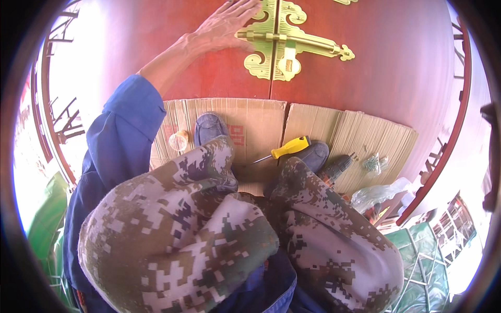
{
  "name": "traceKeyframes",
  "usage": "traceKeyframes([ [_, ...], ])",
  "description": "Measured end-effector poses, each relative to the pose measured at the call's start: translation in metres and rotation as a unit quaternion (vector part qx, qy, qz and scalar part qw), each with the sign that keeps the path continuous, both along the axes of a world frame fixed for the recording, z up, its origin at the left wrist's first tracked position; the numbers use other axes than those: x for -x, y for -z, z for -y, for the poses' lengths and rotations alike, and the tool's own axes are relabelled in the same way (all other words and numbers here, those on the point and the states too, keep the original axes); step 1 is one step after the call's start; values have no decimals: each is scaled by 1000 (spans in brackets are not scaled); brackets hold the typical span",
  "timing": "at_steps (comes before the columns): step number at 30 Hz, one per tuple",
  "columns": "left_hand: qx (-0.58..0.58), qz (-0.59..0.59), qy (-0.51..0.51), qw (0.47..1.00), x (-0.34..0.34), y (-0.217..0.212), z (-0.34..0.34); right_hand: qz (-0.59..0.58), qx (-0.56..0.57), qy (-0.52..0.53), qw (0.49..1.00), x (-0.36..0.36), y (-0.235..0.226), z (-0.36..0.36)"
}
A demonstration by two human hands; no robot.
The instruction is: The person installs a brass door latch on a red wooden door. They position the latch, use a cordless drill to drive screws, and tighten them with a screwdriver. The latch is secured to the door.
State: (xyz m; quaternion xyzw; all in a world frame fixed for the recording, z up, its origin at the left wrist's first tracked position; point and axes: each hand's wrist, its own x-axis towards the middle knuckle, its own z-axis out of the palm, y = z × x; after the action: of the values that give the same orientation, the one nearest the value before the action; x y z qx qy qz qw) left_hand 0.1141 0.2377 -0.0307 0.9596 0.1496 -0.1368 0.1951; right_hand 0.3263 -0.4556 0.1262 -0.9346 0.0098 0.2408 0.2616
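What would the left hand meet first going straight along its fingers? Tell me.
Probably the upper part of the gold latch plate, just past the left hand's fingertips; whether they would strike its edge or pass over it, depth leaves unclear.

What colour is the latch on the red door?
The latch is gold; the head view shows it best.

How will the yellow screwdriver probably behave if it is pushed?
The yellow screwdriver is likely rigid, judging by its straight shaft. Its thick handle probably makes that end heavier. The rounded handle might roll, though the nearby right shoe could block it.
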Motion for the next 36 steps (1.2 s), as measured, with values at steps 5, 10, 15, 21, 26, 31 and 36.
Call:
traceKeyframes([
  [5,-25,44,13,999,1,18,0,-58,-25,-21,998,-13,-55,-106],
  [10,-29,53,27,998,-1,18,-1,-163,-43,-70,983,-4,-79,-217],
  [15,-5,78,2,997,2,14,3,-270,-21,-142,952,17,-70,-315],
  [21,-24,100,-10,995,7,15,3,-211,-25,-341,916,51,-11,-382],
  [26,9,142,-21,990,5,16,8,-135,-37,-498,856,62,18,-392],
  [31,-40,208,-34,977,5,10,7,-139,-17,-477,868,69,6,-401],
  [36,-25,174,-44,983,5,-9,9,-162,-23,-415,895,73,6,-406],
])
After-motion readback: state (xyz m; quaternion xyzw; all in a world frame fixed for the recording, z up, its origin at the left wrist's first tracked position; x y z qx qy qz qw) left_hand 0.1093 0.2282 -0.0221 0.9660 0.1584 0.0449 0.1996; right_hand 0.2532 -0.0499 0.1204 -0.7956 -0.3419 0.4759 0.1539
